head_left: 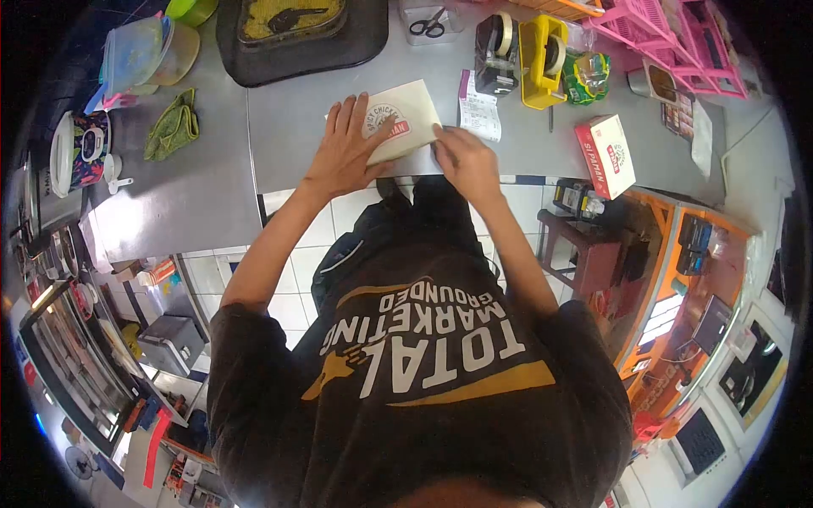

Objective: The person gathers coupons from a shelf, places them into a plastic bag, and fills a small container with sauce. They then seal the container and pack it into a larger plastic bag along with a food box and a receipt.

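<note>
A white printed food box (415, 114) lies on the metal counter (296, 118) near its front edge. My left hand (343, 148) rests on the box's left part, fingers spread, palm down. At the box's right front corner is my right hand (464, 161), its fingers bent together and slightly blurred; what they pinch, if anything, is too small to make out. A printed receipt (480, 110) lies just right of the box. Farther right stands a red and white box (605, 157).
Behind the box are a black tray (305, 63), scissors (428, 25) in a clear container, and black (496, 63) and yellow (542, 68) tape dispensers. A green cloth (174, 127) lies left; pink baskets (677, 38) stand back right.
</note>
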{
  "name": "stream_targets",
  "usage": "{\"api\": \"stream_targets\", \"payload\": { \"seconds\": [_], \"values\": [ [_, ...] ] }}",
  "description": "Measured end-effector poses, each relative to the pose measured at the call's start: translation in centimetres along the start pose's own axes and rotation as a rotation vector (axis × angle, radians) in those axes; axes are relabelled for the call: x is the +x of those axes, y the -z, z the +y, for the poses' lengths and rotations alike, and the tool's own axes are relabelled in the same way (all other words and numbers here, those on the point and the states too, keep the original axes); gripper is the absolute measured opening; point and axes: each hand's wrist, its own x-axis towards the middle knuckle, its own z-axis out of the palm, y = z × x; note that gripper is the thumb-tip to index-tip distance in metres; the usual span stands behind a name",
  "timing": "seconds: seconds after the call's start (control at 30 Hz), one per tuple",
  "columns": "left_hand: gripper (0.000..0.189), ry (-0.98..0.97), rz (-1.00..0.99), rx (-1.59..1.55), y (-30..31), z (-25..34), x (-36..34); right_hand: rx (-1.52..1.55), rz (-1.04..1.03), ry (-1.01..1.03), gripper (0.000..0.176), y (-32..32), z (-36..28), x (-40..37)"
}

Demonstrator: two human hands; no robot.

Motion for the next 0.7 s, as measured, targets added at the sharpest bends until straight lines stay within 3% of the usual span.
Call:
{"api": "stream_targets", "payload": {
  "seconds": [0.07,0.13,0.2,0.3,0.53,0.7],
  "values": [
    [0.064,0.006,-0.012,0.018,-0.1,-0.1,0.4,0.107,0.055,-0.209,0.029,1.5,1.2,1.1],
    [0.064,0.009,-0.024,0.045,-0.1,0.2,0.4,0.199,0.324,-0.463,0.033,2.0,5.0,3.5],
    [0.063,0.008,-0.014,0.049,-0.1,0.3,0.2,0.534,0.265,-0.817,0.038,3.4,6.6,6.6],
    [0.063,0.008,-0.001,0.049,-0.1,0.3,0.5,0.744,0.073,-1.003,0.037,3.9,8.5,9.3],
    [0.063,0.076,0.046,0.033,-0.3,1.2,0.4,0.926,0.077,-1.021,0.029,3.6,10.1,10.1],
    [0.064,0.148,0.071,0.039,-0.7,2.0,0.7,0.997,0.312,-0.781,0.021,2.5,7.6,6.0]
  ]
}}
